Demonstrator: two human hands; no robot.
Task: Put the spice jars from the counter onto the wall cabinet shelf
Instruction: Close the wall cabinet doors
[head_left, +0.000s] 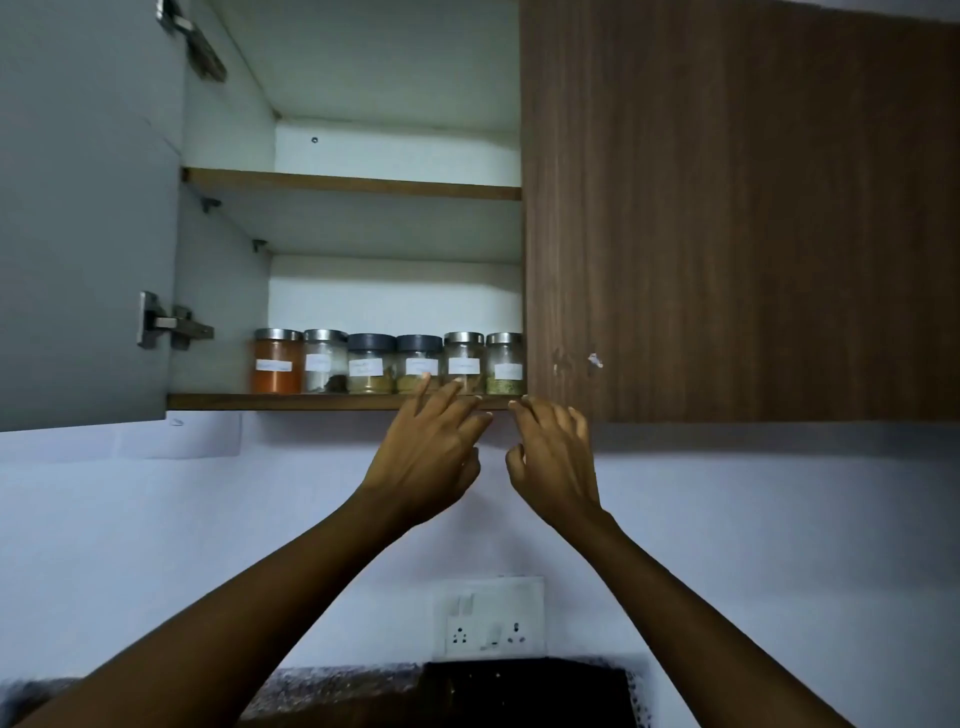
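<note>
Several labelled spice jars stand in a row on the lower shelf (291, 401) of the open wall cabinet. The orange-filled jar (277, 361) is at the left end and a jar with green contents (504, 364) is at the right end, beside the shut door. My left hand (431, 449) is raised just below the shelf edge, fingers spread, fingertips reaching up in front of two jars right of the middle. It holds nothing. My right hand (553, 454) hangs just below the shelf's right end, fingers curled apart and empty.
The upper shelf (353, 183) holds nothing visible. The grey left door (83, 218) swings open to the left; the brown right door (737, 208) is shut. A wall socket (491, 618) sits below, above a dark object (524, 691) on the speckled counter (332, 683).
</note>
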